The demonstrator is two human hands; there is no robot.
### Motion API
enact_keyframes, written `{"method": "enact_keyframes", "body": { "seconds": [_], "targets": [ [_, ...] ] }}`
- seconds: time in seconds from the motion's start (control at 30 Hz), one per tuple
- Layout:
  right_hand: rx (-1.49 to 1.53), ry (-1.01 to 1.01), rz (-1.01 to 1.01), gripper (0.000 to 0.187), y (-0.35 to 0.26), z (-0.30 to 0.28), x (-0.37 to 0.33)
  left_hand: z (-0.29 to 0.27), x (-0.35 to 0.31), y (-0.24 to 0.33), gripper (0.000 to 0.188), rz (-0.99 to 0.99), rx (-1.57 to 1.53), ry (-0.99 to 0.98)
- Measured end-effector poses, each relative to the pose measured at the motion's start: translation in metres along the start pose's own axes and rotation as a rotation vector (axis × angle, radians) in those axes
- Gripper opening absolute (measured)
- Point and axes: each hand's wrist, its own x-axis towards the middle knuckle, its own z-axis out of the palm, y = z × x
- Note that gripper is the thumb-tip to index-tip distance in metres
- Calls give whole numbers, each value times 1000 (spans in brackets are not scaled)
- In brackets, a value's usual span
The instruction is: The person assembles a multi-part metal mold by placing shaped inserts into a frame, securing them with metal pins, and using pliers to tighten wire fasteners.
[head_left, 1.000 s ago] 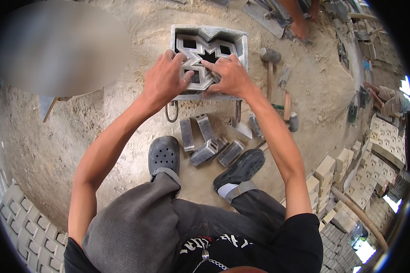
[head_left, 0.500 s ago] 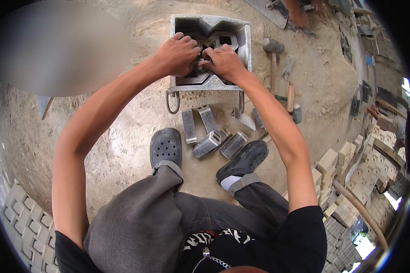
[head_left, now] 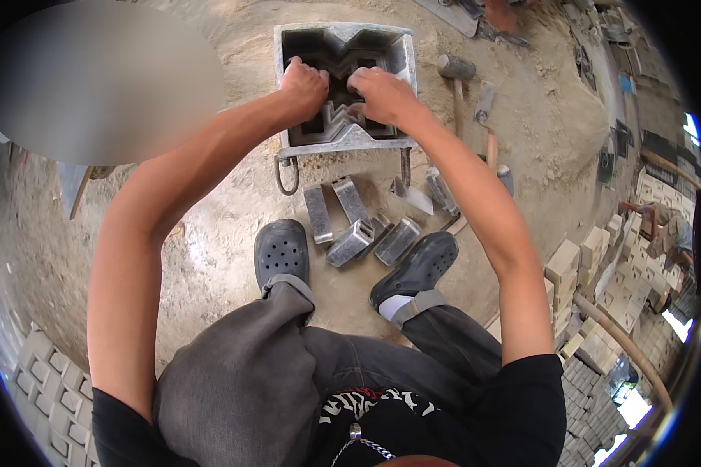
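Observation:
A grey metal box mould [head_left: 344,33] with angular notched walls lies on the sandy ground in front of me. A wire handle [head_left: 287,177] hangs from its near left corner. Both hands reach down into it. On the left, my left hand [head_left: 305,87] curls its fingers over the inner parts; what they grip is hidden. Opposite it, my right hand [head_left: 383,95] bends its fingers inward, thumb low beside a stepped metal piece [head_left: 339,117]. Dark square openings show in the pieces inside. Between the mould and my shoes lie several metal blocks [head_left: 350,243].
Right of the mould lie a mallet [head_left: 456,68] and a trowel [head_left: 485,101], with a pointed metal blade [head_left: 413,196] nearer me. Another person's limb [head_left: 500,14] shows at the top. Stacked pale bricks [head_left: 592,253] stand at the right, patterned blocks [head_left: 51,381] at the lower left.
My hands, close together before, are now farther apart inside the mould, the left having shifted left. More of the stepped inner metal shows between them. The view has shifted slightly.

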Motion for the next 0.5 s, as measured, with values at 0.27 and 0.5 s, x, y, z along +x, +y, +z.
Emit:
{"method": "enact_keyframes", "body": {
  "seconds": [0.27,0.5],
  "targets": [
    [37,-412,431,69,9,0,39,-13,11,-8,30,5,-153,-111],
    [27,-532,282,109,21,-4,39,2,15,-11,25,10,-197,8]
  ]
}}
